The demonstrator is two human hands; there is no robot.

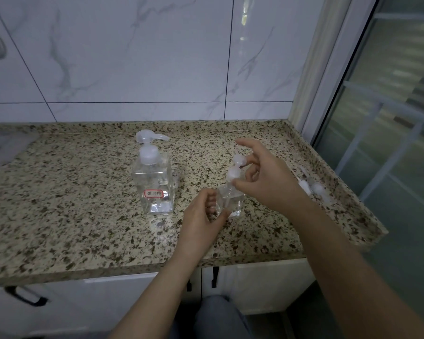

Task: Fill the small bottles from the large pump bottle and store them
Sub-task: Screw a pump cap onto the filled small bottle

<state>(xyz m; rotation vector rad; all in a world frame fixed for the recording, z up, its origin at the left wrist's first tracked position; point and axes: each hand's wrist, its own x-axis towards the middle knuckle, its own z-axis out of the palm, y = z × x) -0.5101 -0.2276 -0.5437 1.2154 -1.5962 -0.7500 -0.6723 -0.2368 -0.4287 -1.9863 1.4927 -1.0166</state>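
the left hand [201,216] curls its fingers round the base of a small bottle [230,199] standing on the counter [83,192]. the right hand [262,174] pinches its white pump top, index finger raised. the large bottle [154,182] stands just left. more small bottles [311,187] lie blurred at right.

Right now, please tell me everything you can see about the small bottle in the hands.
The small bottle is clear plastic with a white pump top, upright or nearly so on the speckled countertop, right of the large pump bottle. The left hand grips its lower body; the right hand pinches its pump collar. Its contents cannot be told.
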